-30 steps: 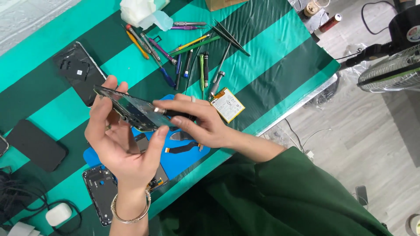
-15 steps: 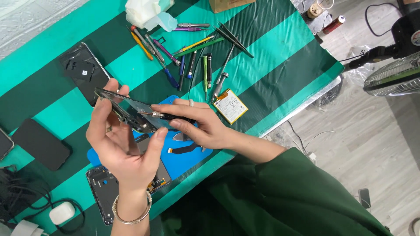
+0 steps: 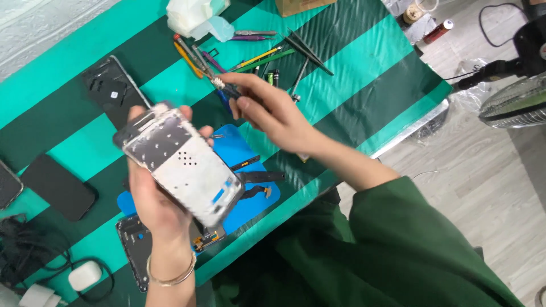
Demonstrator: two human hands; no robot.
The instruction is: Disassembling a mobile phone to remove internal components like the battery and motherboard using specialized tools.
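The work mat (image 3: pixel 250 149) is the landmark. Above it, lifted off the table, the left hand (image 3: pixel 156 207) holds a phone frame (image 3: pixel 182 165), which covers the mat's left part. Just beyond the mat's far edge the right hand (image 3: pixel 270 111) pinches a screwdriver (image 3: pixel 219 85). Farther beyond lies a row of tools (image 3: pixel 259 57), and past those a wad of tissue (image 3: pixel 196 17). A phone back panel (image 3: pixel 114 91) lies to the mat's far left, a dark phone (image 3: pixel 57 187) well to its left. Another opened phone (image 3: pixel 136 250) lies just at the mat's near left corner, an earbud case (image 3: pixel 85 276) farther left of that
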